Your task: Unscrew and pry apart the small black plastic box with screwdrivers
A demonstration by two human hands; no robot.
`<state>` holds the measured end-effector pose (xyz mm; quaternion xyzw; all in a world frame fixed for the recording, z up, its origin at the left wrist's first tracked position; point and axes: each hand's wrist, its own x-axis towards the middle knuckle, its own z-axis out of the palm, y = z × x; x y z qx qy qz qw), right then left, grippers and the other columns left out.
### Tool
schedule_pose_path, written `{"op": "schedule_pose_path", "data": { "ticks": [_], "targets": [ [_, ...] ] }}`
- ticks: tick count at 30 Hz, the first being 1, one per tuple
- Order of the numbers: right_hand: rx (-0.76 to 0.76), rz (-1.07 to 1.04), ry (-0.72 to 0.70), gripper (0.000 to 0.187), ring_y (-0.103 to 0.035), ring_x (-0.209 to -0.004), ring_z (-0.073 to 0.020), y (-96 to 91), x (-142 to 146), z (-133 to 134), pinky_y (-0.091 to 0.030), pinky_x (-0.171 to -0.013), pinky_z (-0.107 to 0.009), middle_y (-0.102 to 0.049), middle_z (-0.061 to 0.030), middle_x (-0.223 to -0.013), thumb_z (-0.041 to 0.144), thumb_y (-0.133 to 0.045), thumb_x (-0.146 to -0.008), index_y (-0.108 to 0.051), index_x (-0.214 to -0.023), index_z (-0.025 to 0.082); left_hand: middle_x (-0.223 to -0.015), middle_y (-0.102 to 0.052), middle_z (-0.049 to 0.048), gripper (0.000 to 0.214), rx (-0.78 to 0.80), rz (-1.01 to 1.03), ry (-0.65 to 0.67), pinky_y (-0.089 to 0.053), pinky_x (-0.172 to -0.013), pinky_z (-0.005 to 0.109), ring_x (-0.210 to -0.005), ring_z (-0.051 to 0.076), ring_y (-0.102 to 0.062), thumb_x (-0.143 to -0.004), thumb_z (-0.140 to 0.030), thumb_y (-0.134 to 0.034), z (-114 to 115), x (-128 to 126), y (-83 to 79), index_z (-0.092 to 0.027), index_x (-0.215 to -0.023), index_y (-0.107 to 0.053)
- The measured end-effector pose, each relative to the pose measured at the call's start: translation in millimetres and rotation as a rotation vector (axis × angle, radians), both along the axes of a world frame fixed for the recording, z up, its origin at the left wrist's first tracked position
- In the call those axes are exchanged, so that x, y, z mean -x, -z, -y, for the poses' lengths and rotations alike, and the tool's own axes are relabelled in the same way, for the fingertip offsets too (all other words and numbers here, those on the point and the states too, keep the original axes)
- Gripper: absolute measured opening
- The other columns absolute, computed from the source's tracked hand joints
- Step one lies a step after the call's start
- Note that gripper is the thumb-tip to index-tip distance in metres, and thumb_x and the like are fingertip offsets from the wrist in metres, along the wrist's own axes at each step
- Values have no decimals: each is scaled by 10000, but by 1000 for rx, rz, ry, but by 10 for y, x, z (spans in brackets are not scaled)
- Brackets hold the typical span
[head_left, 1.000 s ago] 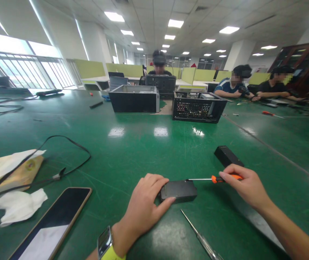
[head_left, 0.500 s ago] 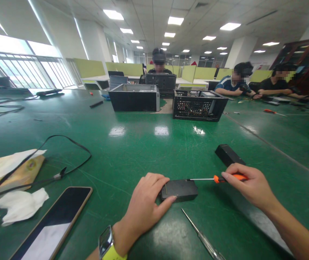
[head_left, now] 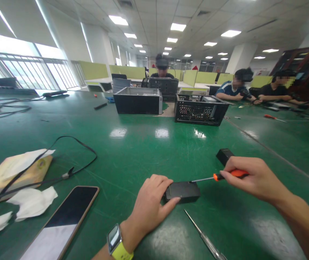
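My left hand (head_left: 150,206) rests on the green table and grips the left end of a small flat black box (head_left: 183,191), thumb along its front edge. My right hand (head_left: 254,177) is closed round an orange-handled screwdriver (head_left: 228,175). Its thin shaft reaches left and its tip meets the top right edge of the black box. A second small black block (head_left: 224,155) lies just behind my right hand. A watch with a yellow band (head_left: 116,243) is on my left wrist.
A bare metal screwdriver (head_left: 204,240) lies in front of the box. A phone (head_left: 62,222), tissues (head_left: 31,202), a cardboard packet (head_left: 13,173) and a black cable (head_left: 70,169) lie at the left. Two open computer cases (head_left: 138,100) (head_left: 200,108) stand farther back; three people sit beyond.
My right hand has lifted slightly, tilting the screwdriver so its handle is higher than its tip. My left hand and the box stay put. The view has shifted a little.
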<state>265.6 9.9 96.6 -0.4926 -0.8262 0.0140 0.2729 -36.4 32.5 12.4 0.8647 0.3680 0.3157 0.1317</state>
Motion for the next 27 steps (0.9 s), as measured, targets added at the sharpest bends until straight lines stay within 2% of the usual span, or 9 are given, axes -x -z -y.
{"op": "schedule_pose_path", "data": {
  "ticks": [4,7,11,13,15,19,21,24,27],
  "targets": [
    [81,122,-42,187,-536,-538,-119,-301,183,-115,-404,-528,-246,-598,23,-615,302,-624,-840,-621,-675,213,-1070,-649,98,323,11,3,3,-498,-833,437,-967,276,-585,-844,-310,-698,14,3,-4,-178,-1124,-605],
    [135,36,40,117,-588,-599,-141,-403,355,-139,-454,-558,-253,-653,4,-717,334,-661,-816,-638,-782,224,-1071,-648,97,327,23,2,-1,-499,-828,432,-969,279,-584,-841,-315,-702,19,0,-4,-185,-1125,-607],
    [108,-150,115,152,-628,-652,-166,-402,542,-92,-492,-577,-272,-680,-29,-825,338,-607,-851,-636,-942,220,-1079,-643,97,328,37,-5,-7,-494,-833,438,-968,280,-578,-848,-323,-699,21,-1,4,-186,-1132,-607],
    [62,-163,67,229,-659,-755,-186,-383,576,-59,-515,-647,-294,-694,-52,-948,323,-544,-896,-632,-1087,233,-1079,-641,98,336,45,-6,-7,-492,-835,441,-966,281,-575,-846,-326,-702,21,0,5,-183,-1135,-605],
    [15,-132,25,273,-668,-789,-187,-364,570,-35,-518,-679,-300,-703,-48,-974,331,-520,-924,-623,-1164,254,-1077,-639,101,336,54,-7,-2,-490,-831,443,-965,283,-573,-847,-324,-703,21,-1,2,-176,-1132,-606],
    [-211,-66,85,311,-646,-603,-165,-323,513,-30,-486,-587,-284,-720,-26,-770,482,-654,-840,-695,-1016,229,-1079,-638,103,336,57,2,9,-485,-833,449,-976,286,-572,-850,-314,-701,17,-6,-5,-167,-1137,-608],
    [-294,-36,109,334,-635,-539,-160,-304,500,-47,-463,-540,-281,-718,-30,-701,527,-640,-837,-710,-910,209,-1081,-638,104,344,56,6,7,-483,-841,453,-982,287,-571,-847,-312,-703,15,-5,-3,-164,-1143,-607],
    [-268,-30,129,323,-646,-551,-166,-294,507,-66,-460,-525,-280,-717,-38,-711,502,-591,-877,-705,-913,203,-1080,-642,104,339,54,3,4,-487,-838,448,-976,284,-575,-845,-307,-704,17,1,8,-167,-1138,-608],
    [-143,-177,128,363,-673,-618,-172,-302,522,-60,-506,-545,-272,-729,-40,-839,465,-645,-849,-656,-1116,219,-1079,-647,99,337,40,7,-4,-492,-838,439,-972,279,-582,-843,-318,-702,21,6,20,-184,-1138,-607]
  ]
}}
